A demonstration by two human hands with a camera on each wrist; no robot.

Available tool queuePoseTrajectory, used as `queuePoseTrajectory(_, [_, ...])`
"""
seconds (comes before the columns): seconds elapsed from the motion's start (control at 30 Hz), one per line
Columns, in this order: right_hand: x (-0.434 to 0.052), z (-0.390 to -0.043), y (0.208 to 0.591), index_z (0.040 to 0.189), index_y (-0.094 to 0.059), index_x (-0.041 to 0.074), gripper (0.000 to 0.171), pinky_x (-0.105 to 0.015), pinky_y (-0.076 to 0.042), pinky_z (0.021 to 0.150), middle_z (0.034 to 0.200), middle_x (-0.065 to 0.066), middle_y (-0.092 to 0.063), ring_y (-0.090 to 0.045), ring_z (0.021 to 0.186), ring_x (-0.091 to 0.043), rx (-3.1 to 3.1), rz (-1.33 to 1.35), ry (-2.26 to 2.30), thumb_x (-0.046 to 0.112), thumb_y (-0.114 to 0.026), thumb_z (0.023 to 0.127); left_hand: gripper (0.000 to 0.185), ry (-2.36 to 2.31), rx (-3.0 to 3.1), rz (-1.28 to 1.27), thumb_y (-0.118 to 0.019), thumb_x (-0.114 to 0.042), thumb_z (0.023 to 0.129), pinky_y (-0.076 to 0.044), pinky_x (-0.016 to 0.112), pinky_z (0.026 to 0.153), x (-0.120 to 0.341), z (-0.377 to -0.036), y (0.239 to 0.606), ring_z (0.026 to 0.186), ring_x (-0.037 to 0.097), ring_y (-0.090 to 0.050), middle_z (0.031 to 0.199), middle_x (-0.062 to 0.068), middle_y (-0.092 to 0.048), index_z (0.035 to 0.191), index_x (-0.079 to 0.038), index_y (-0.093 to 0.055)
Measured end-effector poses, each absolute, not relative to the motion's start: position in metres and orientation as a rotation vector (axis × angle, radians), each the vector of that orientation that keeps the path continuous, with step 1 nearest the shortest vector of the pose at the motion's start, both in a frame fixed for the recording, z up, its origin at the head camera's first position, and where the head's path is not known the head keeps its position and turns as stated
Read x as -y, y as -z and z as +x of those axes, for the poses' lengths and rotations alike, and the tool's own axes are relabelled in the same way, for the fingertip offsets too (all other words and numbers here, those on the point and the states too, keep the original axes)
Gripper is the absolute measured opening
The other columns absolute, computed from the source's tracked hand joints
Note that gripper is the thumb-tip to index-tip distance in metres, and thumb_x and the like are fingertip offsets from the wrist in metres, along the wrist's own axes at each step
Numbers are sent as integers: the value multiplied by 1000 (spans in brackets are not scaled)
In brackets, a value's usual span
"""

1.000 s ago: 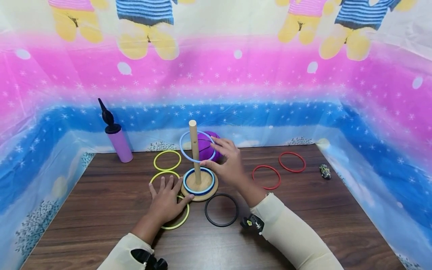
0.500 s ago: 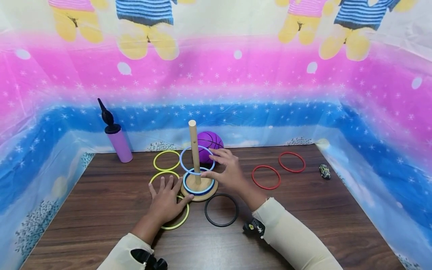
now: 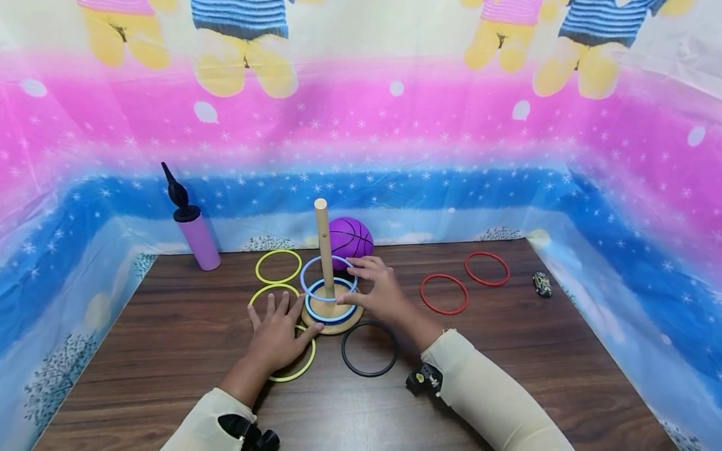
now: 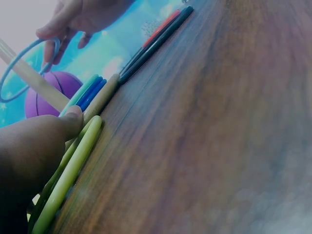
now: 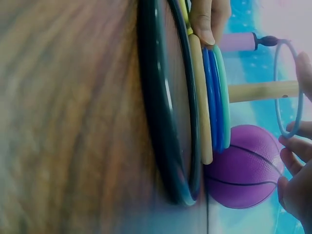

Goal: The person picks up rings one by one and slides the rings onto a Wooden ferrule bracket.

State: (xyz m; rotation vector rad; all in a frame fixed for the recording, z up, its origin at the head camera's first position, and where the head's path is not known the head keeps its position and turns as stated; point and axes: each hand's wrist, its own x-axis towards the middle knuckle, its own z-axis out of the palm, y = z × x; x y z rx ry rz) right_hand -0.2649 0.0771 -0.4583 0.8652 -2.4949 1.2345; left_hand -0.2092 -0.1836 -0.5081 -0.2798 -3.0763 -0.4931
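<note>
My right hand (image 3: 379, 293) pinches a light-blue ring (image 3: 301, 279) between thumb and fingers. That ring circles the upright wooden peg (image 3: 324, 241), held above the base, as the right wrist view also shows. Blue and turquoise rings (image 5: 222, 102) lie stacked around the peg's foot on the round wooden base (image 3: 354, 318). My left hand (image 3: 277, 338) rests with spread fingers at the left side of the base, its thumb at the base's edge. Beneath and beside it lie yellow rings (image 3: 311, 357), partly covered by the hand.
A black ring (image 3: 369, 375) lies right in front of the base. Two red rings (image 3: 445, 313) and a toy car (image 3: 542, 285) are farther right. Behind the peg sits a purple ball (image 3: 358, 235). A purple hand pump (image 3: 198, 241) stands at back left, and another yellow ring (image 3: 279, 251) lies nearby.
My right hand has lowered the light-blue ring along the peg, from near its upper part to just above the stacked rings. The left hand stays in place.
</note>
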Motion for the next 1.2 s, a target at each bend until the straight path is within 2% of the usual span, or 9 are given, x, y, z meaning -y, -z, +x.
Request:
queuePoseTrajectory(0.27, [-80,-267,466,140,-73,-2,71,-67,-38,126,155,-14,-66,-53,149,-38,2594,888,-1173,28,-99,80,89,492,3081,-276,-53,-71,106,2,89,123,183,-209,506,165,60,-11,178,29,-26,171,-12,-38])
queuePoseTrajectory(0.53, [-78,-271,480,136,-74,-4,69,-73,-32,123,153,-14,-67,-53,147,-38,2618,934,-1149,29,-99,81,91,492,3073,-268,-54,-72,105,3,89,123,183,-208,507,166,60,-11,177,29,-27,170,-11,-40])
queuePoseTrajectory(0.9, [-78,-272,489,134,-75,-4,68,-61,-37,111,151,-16,-69,-56,143,-37,2620,930,-1105,28,-100,80,89,491,3058,-284,-56,-70,106,2,90,122,183,-209,509,164,61,-13,177,31,-29,170,-11,-40])
queuePoseTrajectory(1.2, [-78,-273,491,135,-76,-2,67,-61,-38,112,152,-15,-68,-55,144,-36,2656,930,-1068,31,-99,81,90,477,3064,-281,-54,-71,106,1,90,122,182,-210,508,165,61,-13,177,30,-29,171,-11,-39])
